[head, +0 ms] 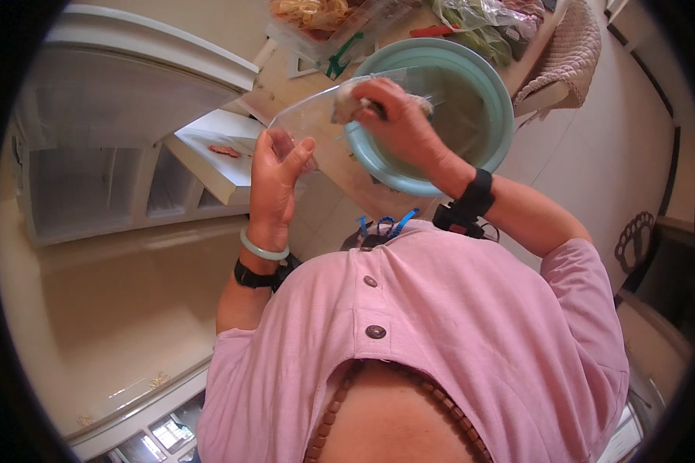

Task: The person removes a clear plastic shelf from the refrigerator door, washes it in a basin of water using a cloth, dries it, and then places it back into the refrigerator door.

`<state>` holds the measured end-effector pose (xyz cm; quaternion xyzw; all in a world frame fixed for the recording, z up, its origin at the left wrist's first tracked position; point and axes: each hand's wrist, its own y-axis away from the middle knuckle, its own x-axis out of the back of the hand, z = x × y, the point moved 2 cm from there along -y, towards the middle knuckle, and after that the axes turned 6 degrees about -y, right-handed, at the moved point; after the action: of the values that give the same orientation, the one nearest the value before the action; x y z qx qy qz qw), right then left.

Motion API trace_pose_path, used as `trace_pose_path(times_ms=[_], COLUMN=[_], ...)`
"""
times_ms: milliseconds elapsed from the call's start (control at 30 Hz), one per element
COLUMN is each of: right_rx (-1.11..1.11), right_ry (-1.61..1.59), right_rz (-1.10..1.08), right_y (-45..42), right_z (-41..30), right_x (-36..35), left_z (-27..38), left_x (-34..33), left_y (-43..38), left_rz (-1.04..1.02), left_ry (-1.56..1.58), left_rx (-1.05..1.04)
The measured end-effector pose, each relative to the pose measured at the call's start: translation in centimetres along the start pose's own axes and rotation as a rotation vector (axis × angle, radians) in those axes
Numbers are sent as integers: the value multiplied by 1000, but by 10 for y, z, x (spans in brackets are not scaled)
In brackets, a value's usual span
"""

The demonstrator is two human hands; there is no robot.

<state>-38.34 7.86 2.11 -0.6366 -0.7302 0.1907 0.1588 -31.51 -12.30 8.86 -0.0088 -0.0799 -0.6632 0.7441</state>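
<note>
My left hand [281, 168] grips the near edge of a clear plastic panel [318, 110], which looks like a transparent bin or sheet; its full shape is hard to tell. In my right hand [391, 116] is a bunched pale cloth [344, 104], pressed against the panel. The far end of the panel reaches over a round light-blue plastic basin [501, 124] that holds murky water. My right forearm crosses the basin's near rim.
At left a fridge or freezer door stands open, with clear drawers [81, 191] and a pulled-out white tray [208, 130]. Beyond the basin lie bagged foods [313, 14] and greens in plastic [492, 40]. A quilted cloth [567, 58] drapes at right.
</note>
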Motion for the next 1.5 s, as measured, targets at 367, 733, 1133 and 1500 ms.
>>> trace_pose_path(times_ms=[367, 733, 1133, 1500], right_rx=[-46, -235, -524, -154], right_ry=[359, 819, -248, 444], right_rz=[60, -306, -9, -543], right_y=[-14, -3, -10, 17], right_z=[129, 195, 110, 74], right_x=[57, 136, 119, 43], left_z=[-25, 18, 40, 8], left_x=[15, 21, 10, 5], left_y=[2, 15, 34, 34], left_rz=[110, -71, -473, -613], left_ry=[-45, -358, -1263, -1274], left_rx=[89, -219, -913, -1106])
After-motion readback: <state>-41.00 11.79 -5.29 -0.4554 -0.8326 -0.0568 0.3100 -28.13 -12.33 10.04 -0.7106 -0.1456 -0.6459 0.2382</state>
